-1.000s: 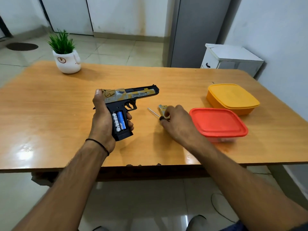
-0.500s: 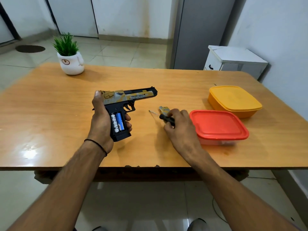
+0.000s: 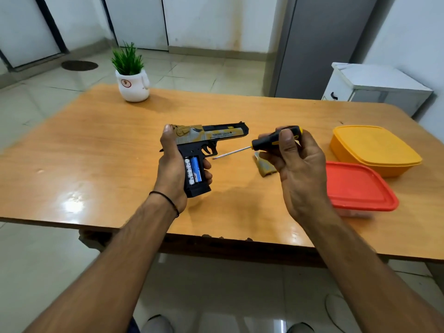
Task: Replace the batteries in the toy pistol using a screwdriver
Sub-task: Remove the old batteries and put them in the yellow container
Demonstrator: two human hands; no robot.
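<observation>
My left hand (image 3: 171,169) grips the black handle of the toy pistol (image 3: 211,135), whose gold-and-black barrel points right. The battery bay in the handle is uncovered, and two batteries (image 3: 193,170), one white and one blue, sit in it side by side. My right hand (image 3: 298,162) holds a black-and-yellow screwdriver (image 3: 266,141) by its handle above the table, its thin shaft slanting down-left toward the pistol's trigger guard. A small tan battery cover (image 3: 264,168) lies on the wooden table (image 3: 108,152), partly hidden behind my right hand.
A red-lidded box (image 3: 358,186) sits at the table's right, with a yellow lidded box (image 3: 372,149) behind it. A small potted plant (image 3: 131,75) stands at the table's far left. Off the far right corner is a white cabinet (image 3: 377,87).
My right hand picked the screwdriver up off the table and raised it, leaving the tan cover lying there. The left hand kept holding the pistol.
</observation>
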